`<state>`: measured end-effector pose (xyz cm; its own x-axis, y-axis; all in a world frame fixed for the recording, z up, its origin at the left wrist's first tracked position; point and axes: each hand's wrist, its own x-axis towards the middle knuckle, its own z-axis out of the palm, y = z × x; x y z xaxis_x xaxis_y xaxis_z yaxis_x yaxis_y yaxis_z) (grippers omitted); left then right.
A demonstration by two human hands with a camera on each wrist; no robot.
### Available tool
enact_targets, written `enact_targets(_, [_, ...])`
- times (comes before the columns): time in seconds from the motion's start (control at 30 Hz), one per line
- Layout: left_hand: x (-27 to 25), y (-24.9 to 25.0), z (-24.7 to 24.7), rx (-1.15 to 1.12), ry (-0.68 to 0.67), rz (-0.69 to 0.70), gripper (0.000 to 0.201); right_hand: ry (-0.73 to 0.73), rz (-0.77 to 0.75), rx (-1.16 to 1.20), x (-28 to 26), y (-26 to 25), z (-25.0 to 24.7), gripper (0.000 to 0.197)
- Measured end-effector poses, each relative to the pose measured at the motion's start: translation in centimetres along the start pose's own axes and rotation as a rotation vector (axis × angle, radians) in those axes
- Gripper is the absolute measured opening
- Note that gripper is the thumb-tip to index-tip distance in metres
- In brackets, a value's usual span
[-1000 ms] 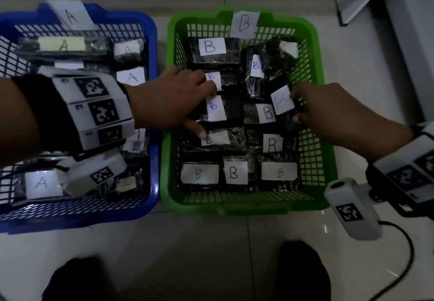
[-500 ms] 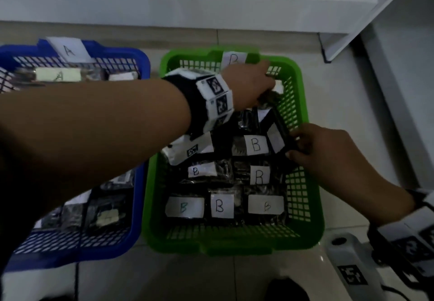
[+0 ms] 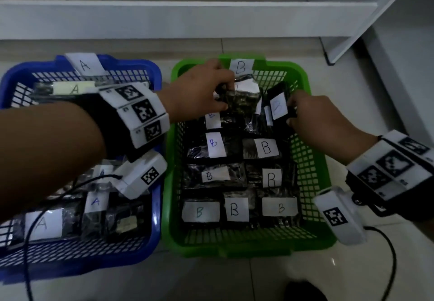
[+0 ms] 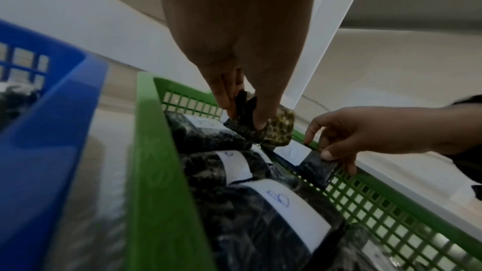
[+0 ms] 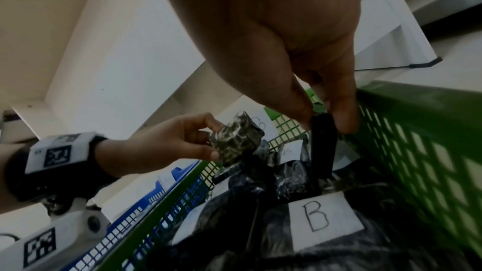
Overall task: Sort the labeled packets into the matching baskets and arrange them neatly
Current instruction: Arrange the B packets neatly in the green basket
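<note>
We are working at the far end of the green basket (image 3: 314, 160), the one tagged B, and the coming move is turning on the gap there. Our left hand (image 3: 199, 94) is holding a crinkled clear-wrapped packet (image 3: 244, 100) lifted a little above the packets lying in the basket, just inside the basket's far wall and toward its far-left corner. Our left fingers (image 4: 260, 118) are curling down and pinching that packet's near end between thumb and fingertips, so the packet is hanging away from the hand, toward the basket's middle.

Our right hand (image 3: 317, 120) is nearer the basket's right wall. Its fingers (image 5: 341, 118) and thumb are closing on the top edge of a dark packet with a B label (image 3: 278, 106), which is standing on edge, tilted, its long axis running roughly from the basket's near end toward its far end, label facing the basket's left wall. It is leaning just beside the right mesh wall.

The 2 packets are close together but not touching, as far as we can tell. We are judging that both need laying flat, label up, in the far row; the standing one looks likely to topple if released. Nearer us, the basket is carrying rows of flat B packets (image 3: 266, 148). The blue basket (image 3: 155, 207), tagged A, is sitting just beside the green basket's left wall.
</note>
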<state>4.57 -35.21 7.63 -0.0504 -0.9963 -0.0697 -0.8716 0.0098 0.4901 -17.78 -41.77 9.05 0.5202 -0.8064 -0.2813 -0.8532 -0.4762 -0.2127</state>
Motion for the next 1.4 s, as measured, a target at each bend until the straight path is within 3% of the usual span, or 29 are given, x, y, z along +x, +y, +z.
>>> enact_targets(0.2, [2.7, 2.2, 2.0, -0.041, 0.054, 0.013, 0.035, 0.212, 0.068, 0.126, -2.1, 1.6, -2.7, 0.030])
enact_targets(0.43, [6.1, 5.3, 4.6, -0.015, 0.037, 0.013, 0.035, 0.312, 0.048, 0.325, -4.8, 4.0, -2.1, 0.028])
enact_targets(0.57, [6.4, 5.6, 6.0, 0.041, -0.020, -0.010, 0.037, 0.295, 0.058, 0.374, -5.0, 5.2, -1.0, 0.029])
enact_targets(0.87, [7.6, 5.4, 7.5, 0.135, 0.043, -0.056, 0.029, 0.223, 0.073, 0.456, -5.4, 5.4, 0.0, 0.027])
enact_targets(0.97, [7.6, 5.0, 7.1, 0.237, 0.039, -0.036, 0.040, 0.177, 0.059, 0.456, -5.8, 5.2, 0.2, 0.026])
enact_targets(1.07, [7.6, 4.6, 6.5, 0.150, 0.064, 0.058, 0.049, 0.105, 0.047, 0.449, -6.4, 4.8, 0.2, 0.024])
enact_targets(1.17, [7.7, 4.2, 6.4, 0.217, -0.090, 0.181, 0.057, 0.058, 0.028, 0.399, -6.9, 3.9, 0.4, 0.026])
enact_targets(1.23, [7.7, 4.1, 6.7, 0.358, -0.227, 0.170, 0.065, 0.006, 0.019, 0.368, -6.9, 3.4, 0.6, 0.028])
enact_targets(1.4, [7.7, 5.2, 6.8, 0.493, -0.304, 0.135, 0.073, -0.083, -0.018, 0.137, -5.9, 2.1, 1.9, 0.030])
